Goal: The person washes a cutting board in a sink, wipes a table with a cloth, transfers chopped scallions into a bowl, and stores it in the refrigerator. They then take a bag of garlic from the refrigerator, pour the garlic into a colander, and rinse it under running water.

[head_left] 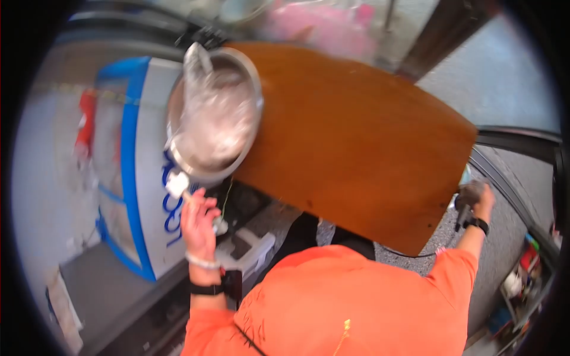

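A metal pot [256,127] containing a clear plastic bag [217,121] sits at the brown tabletop [362,142]'s left end. Off the tabletop's near-left corner, the left hand [200,222] pinches a white-tipped stick [186,194]; beside its right edge, the right hand [484,204] grasps a dark, blurred object [466,200].

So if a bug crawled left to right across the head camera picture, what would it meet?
A blurry red thing → a white box with blue edges → a round metal pot → the brown tabletop → the person's right hand.
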The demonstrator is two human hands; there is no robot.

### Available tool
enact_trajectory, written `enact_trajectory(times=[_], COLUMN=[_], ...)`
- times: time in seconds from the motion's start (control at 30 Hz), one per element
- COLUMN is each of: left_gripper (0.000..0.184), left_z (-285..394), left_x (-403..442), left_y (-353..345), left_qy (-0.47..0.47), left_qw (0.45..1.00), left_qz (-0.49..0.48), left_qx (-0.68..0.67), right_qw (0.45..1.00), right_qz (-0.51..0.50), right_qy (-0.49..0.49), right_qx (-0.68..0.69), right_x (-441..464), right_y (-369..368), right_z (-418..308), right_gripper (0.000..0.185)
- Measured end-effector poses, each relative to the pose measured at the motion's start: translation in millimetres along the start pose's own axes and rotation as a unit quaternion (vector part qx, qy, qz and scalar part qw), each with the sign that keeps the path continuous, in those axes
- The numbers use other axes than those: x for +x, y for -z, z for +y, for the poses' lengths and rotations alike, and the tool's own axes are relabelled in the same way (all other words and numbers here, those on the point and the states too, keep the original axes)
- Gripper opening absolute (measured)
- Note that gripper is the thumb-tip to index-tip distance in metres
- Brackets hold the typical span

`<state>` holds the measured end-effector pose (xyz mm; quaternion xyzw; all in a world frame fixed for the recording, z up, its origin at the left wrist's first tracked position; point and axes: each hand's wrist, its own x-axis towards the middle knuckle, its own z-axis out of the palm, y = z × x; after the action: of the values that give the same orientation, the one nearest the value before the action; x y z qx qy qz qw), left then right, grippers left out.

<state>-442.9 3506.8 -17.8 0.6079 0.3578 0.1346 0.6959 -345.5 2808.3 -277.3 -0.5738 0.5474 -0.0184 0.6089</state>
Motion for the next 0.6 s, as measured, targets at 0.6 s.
enact_trajectory(times=[0.6], left_gripper=[0.019], left_z=[-15], left_x=[-29], left_y=[196], left_qy=[-0.032], left_qw=[0.998], left_qz=[0.049], left_qx=[-0.016], right_qw=[0.590], right_qz=[-0.248], right_qy=[0.675], right_qx=[-0.366], right_x=[-414], right_y=[-353], right_z=[160], right_gripper=[0.023])
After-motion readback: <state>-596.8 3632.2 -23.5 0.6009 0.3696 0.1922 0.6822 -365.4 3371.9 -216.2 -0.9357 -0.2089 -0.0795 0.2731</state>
